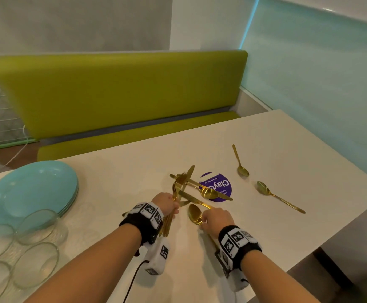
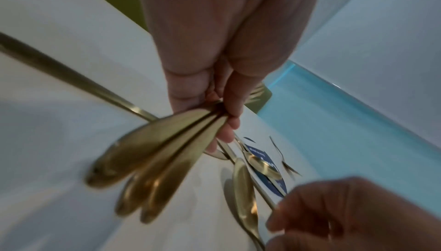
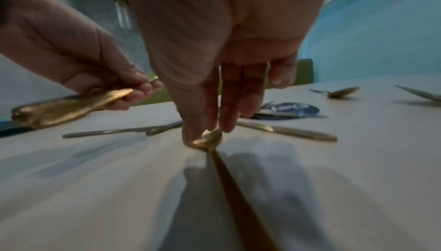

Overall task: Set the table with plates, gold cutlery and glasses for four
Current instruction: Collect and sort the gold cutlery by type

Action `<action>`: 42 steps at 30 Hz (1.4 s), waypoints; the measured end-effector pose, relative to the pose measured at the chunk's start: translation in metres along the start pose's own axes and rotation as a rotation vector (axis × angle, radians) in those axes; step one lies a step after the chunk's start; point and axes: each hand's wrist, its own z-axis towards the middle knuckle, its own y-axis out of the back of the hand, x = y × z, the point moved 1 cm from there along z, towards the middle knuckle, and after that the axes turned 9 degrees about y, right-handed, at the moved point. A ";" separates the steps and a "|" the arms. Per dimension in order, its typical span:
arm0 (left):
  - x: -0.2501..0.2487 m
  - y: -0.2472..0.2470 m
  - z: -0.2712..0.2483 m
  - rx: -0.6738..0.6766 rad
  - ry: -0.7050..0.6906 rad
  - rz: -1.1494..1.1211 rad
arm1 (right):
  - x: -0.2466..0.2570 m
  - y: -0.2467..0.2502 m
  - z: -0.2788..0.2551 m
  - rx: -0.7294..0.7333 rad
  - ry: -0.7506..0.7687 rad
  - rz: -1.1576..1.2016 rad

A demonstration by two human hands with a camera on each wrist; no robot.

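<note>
My left hand point(image 1: 172, 207) grips a bundle of gold cutlery point(image 1: 166, 226), fork tines pointing up and handles point(image 2: 152, 160) hanging below the fist. My right hand point(image 1: 204, 220) pinches a gold spoon point(image 1: 194, 213) near its bowl point(image 3: 208, 140); the spoon lies on the white table point(image 1: 276, 232) with its handle running back under my wrist. Just beyond both hands lie loose gold knives point(image 1: 194, 200) and another spoon point(image 1: 208, 192), crossed over one another. Two more gold spoons point(image 1: 241, 169) point(image 1: 276, 196) lie apart to the right.
A stack of teal plates point(image 1: 29, 191) sits at the table's far left, with several clear glasses point(image 1: 36, 263) in front of it near the front edge. A round purple sticker point(image 1: 220, 185) marks the tabletop. A green bench point(image 1: 117, 95) runs behind the table.
</note>
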 end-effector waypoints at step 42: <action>-0.003 0.009 -0.012 0.159 -0.116 -0.229 | 0.046 0.032 0.035 -0.224 -0.191 1.167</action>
